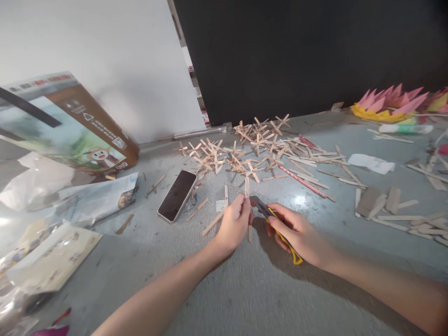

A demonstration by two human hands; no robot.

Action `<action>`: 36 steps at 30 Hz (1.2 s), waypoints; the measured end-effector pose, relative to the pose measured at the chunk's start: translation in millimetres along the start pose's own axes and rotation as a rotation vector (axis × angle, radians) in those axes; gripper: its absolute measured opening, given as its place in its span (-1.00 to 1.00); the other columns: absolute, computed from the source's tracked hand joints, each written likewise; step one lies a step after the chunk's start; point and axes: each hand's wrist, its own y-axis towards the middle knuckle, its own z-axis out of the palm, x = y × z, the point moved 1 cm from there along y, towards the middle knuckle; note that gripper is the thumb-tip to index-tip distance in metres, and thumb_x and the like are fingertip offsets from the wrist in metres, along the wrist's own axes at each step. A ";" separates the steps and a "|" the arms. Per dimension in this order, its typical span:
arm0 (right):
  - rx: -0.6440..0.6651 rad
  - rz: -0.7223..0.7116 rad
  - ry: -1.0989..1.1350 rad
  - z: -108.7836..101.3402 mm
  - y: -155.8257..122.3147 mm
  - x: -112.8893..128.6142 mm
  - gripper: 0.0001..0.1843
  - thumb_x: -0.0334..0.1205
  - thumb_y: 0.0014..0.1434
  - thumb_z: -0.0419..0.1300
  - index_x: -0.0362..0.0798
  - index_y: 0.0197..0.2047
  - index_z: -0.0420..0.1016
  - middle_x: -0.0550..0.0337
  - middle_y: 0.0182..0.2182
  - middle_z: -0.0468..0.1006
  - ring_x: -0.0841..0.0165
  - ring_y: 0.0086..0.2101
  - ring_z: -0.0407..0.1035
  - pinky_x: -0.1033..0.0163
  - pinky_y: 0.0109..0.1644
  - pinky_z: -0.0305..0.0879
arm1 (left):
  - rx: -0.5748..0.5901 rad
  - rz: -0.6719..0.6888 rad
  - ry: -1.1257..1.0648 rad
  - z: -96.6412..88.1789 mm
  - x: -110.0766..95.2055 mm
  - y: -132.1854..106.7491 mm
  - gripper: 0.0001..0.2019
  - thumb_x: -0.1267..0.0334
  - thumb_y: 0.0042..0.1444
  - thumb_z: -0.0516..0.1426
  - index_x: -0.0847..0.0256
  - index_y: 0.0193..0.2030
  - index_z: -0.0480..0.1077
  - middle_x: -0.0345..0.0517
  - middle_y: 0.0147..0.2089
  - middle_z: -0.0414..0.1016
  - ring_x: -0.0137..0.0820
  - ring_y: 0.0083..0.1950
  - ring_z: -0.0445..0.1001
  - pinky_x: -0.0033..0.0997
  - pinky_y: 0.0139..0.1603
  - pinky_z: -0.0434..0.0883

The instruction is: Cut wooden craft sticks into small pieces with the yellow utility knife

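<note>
Near the middle of the table, my left hand [236,221] is closed around a wooden craft stick [247,186], whose top end sticks up past the fingers. Another stick end shows below the hand; whether it is the same stick I cannot tell. My right hand [296,231] grips a yellow utility knife [287,246], its dark blade end close to the left hand's thumb. Whether the blade touches the stick is not clear. Loose sticks [213,222] lie just left of the left hand. Behind both hands spreads a pile of sticks, many joined into crosses [215,158].
A phone [177,196] lies left of the hands. Plastic packets [52,261] and a brown printed bag [87,126] stand further left. At right are more sticks [430,224], a glue stick [406,129] and a pink-and-yellow paper crown [385,105]. A black panel [315,56] rises behind.
</note>
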 end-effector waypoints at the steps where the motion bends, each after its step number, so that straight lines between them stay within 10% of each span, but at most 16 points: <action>1: 0.000 0.001 -0.002 0.0 -0.1 -0.1 -0.71 0.06 0.52 0.07 0.02 0.05 0.39 0.28 -0.36 0.48 0.48 -0.59 0.28 0.30 -0.55 0.13 | 0.001 0.003 0.004 -0.1 -0.1 -0.1 -0.62 -0.02 0.51 -0.05 0.12 -0.33 0.17 -0.35 -0.54 0.27 -0.49 -0.53 0.22 -0.44 -0.39 0.22; 36: 0.009 -0.013 0.006 -1.5 0.8 -4.9 -0.71 0.08 0.52 0.08 0.03 -0.01 0.37 0.28 -0.35 0.48 0.49 -0.58 0.29 0.30 -0.54 0.13 | 0.008 0.013 0.012 -0.7 0.9 0.1 -0.62 0.00 0.50 -0.06 0.12 -0.35 0.16 -0.35 -0.55 0.29 -0.51 -0.53 0.23 -0.46 -0.39 0.21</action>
